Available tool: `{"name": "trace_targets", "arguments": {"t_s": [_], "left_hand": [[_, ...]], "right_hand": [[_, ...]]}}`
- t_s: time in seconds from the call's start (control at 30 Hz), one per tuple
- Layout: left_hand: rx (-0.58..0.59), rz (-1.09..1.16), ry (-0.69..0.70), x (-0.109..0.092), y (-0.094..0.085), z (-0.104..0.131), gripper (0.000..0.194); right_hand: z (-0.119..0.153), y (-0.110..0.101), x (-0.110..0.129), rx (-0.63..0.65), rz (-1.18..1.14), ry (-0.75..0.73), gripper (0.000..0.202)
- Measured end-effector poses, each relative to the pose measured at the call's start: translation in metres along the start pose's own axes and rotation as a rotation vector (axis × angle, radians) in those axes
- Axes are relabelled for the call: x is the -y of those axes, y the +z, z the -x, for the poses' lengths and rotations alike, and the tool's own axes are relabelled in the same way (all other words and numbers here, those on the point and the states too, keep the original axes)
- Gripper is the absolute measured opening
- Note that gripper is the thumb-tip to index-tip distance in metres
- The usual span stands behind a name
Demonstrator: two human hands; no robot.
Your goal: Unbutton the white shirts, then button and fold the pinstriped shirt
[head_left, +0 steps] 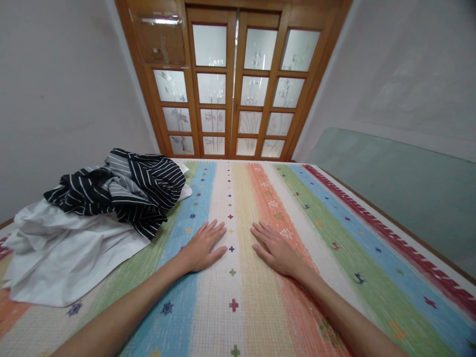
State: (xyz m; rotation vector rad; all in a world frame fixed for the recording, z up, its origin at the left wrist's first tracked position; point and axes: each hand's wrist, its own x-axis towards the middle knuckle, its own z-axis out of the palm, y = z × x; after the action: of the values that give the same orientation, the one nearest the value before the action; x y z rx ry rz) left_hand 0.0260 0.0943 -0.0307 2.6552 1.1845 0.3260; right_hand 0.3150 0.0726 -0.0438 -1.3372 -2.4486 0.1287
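Note:
My left hand (pixel 203 246) lies palm down on a striped, patterned cloth (pixel 238 292), over its blue and pale bands. Its fingers are stretched out and it holds nothing. On the yellow and orange bands, my right hand (pixel 274 248) rests flat too, also with nothing in it. A gap of bare cloth separates the two hands. To the left of my left hand, apart from it, is a crumpled black garment with white stripes (pixel 148 186), heaped on top of a rumpled white garment (pixel 85 253).
Wooden doors with glass panes (pixel 232 84) stand beyond the far edge of the cloth. A grey-green panel (pixel 390 183) leans along the right side. Pale walls (pixel 67 84) close in on the left and right.

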Motion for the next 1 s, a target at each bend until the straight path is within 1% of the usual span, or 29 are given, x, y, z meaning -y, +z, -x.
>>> {"name": "trace_targets", "arguments": {"t_s": [0.4, 0.57, 0.83, 1.0], "left_hand": [[-0.015, 0.016, 0.015, 0.0026, 0.001, 0.0021, 0.058], [0.019, -0.008, -0.006, 0.0001, -0.0018, 0.0027, 0.059], [0.03, -0.031, -0.017, -0.0034, -0.0042, 0.0023, 0.06], [0.025, -0.034, -0.011, -0.003, -0.003, 0.0027, 0.06]], "right_hand": [[-0.0012, -0.0021, 0.002, 0.004, -0.001, 0.008, 0.053], [-0.0007, 0.0004, 0.0004, -0.005, -0.001, 0.003, 0.053], [-0.0009, 0.0007, -0.001, 0.019, 0.012, 0.008, 0.055], [-0.0006, 0.0012, -0.0022, -0.002, -0.003, -0.01, 0.054]]}}
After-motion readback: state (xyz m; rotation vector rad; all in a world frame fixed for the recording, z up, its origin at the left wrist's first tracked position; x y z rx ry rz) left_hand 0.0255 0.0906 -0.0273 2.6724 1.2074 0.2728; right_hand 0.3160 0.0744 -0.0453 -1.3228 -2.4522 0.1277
